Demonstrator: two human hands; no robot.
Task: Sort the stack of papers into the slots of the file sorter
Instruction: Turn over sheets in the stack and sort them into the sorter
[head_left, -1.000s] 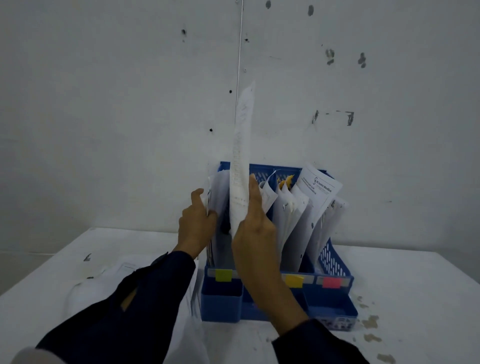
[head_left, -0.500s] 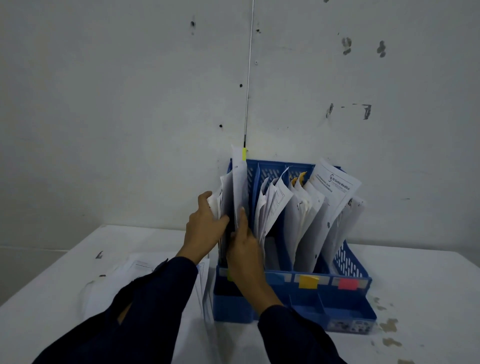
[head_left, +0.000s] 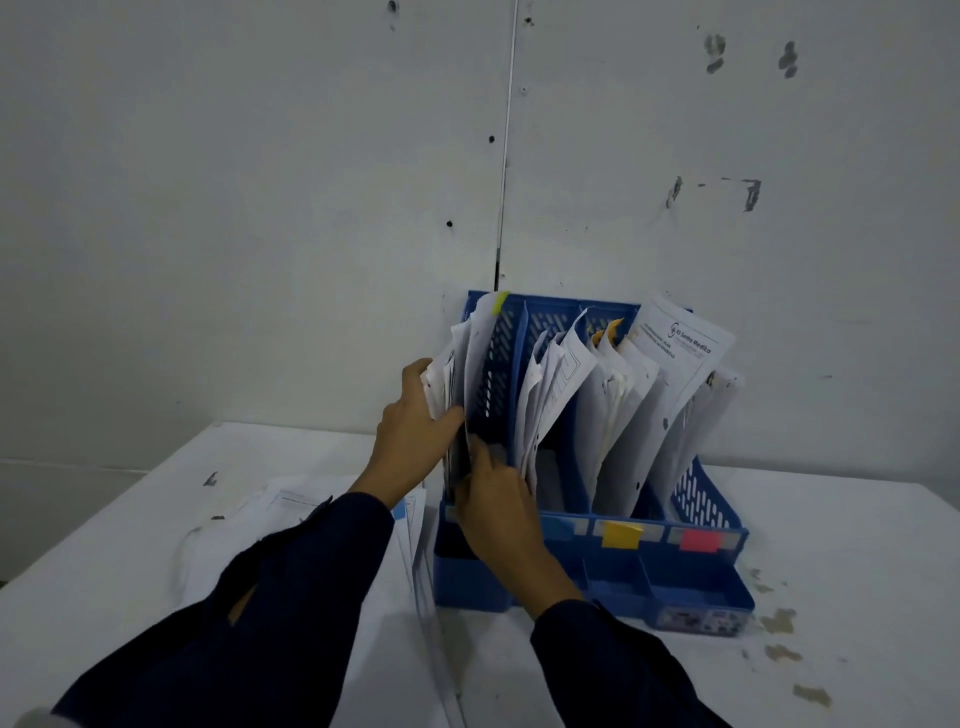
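Papers, white printed sheets (head_left: 470, 364), stand upright in the leftmost slot of the blue plastic file sorter (head_left: 691, 597) on the white surface (head_left: 857, 545); left hand (head_left: 413, 439) grips them, its fingers curled, right hand (head_left: 496, 501) pinching low beside; unsorted stack (head_left: 270, 514) lies left, nearer the left hand; one sheet reads "RS Santra Medika"

"RS Santra Medika" letterhead with logo on tilted white sheet (head_left: 680, 345) in file sorter (head_left: 711, 499), smaller print unreadable
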